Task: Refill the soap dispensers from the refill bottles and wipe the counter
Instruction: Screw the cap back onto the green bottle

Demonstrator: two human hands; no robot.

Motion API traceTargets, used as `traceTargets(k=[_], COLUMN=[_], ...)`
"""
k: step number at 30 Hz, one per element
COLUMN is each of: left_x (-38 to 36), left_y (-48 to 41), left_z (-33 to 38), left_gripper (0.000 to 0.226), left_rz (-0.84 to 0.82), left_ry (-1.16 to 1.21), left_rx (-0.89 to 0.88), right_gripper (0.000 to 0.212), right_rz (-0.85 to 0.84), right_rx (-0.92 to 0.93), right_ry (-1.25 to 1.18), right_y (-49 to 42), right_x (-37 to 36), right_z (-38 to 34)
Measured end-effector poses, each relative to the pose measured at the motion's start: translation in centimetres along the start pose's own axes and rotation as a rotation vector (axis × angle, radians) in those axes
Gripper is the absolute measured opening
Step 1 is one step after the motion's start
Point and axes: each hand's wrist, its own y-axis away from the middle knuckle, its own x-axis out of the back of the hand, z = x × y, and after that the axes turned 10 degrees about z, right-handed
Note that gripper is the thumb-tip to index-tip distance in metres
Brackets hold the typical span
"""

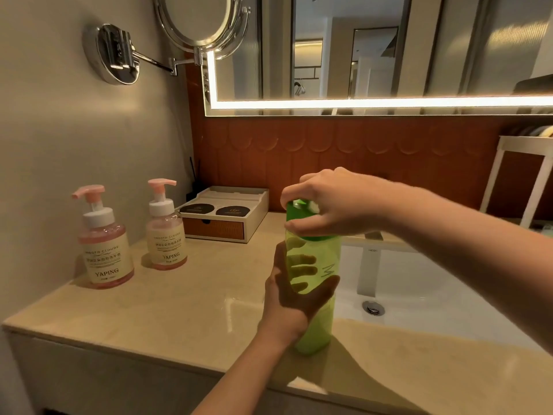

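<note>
L hand nearest: fingers wrapped round mid-body of green refill bottle, fingertips visible thru the translucent plastic. Bottle upright at front of counter, just beside sink rim; can't tell if base rests or hovers. R hand on top, fingers curled and clamped on green cap, prob. unscrewing or flipping it.

Handling: rigid plastic, looks light, little liquid visible; smooth wall, slippery if soapy, so mid-body wrap + cap grip is right. Not fragile.

Room: open counter to the left, front edge close under L forearm, basin drop to the right. Further back-left, near dispenser and far dispenser stand apart by the wall, pink pumps on. Amenity box behind them, then tiled backsplash. Pour path leftward looks unobstructed.
</note>
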Motion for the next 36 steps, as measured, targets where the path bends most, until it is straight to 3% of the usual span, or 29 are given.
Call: traceTargets(k=[3,8,11,14,16,18,20,24,29,36], left_x=[-0.2,-0.3,-0.2,0.5,1.7,3.3,5.5,9.1,10.9,11.7], left_y=[0.2,0.4,0.4,-0.2,-0.9,-1.7,-2.9,-5.6,-8.9,-13.5], left_z=[-0.3,-0.7,-0.5,-0.3,-0.2,-0.3,-0.8,-1.7,-3.0,-5.8], left_gripper=[0.065,0.071,0.060,0.059,0.063,0.071,0.072,0.098,0.108,0.109], left_rz=[0.023,0.073,0.063,0.009,-0.014,0.005,0.027,0.089,0.116,0.225], left_ry=[-0.027,-0.045,-0.047,-0.097,-0.103,-0.103,-0.089,-0.158,-0.295,-0.516], left_rx=[0.009,-0.011,-0.016,-0.030,-0.022,-0.022,-0.029,-0.018,-0.008,0.056], right_gripper=[0.037,0.040,0.050,0.063,0.065,0.060,0.043,0.056,0.072,0.073], right_rz=[0.167,0.345,0.383,0.376,0.358,0.305,0.247,0.141,0.097,0.115], right_rx=[0.056,-0.022,-0.106,-0.180,-0.242,-0.308,-0.322,-0.272,-0.248,-0.319], right_ry=[0.140,0.176,0.198,0.038,-0.277,-0.552,-0.659,-0.598,-0.533,-0.630], right_y=[-0.2,-0.4,-0.5,-0.1,0.3,0.7,0.8,0.4,-3.0,-7.4], right_x=[-1.1,-1.9,-2.7,-2.9,-3.1,-4.1,-5.8,-10.0,-14.5,-18.6], right_z=[-0.1,-0.5,-0.4,-0.5,-0.2,0.2,0.6,0.3,-1.7,-2.4])
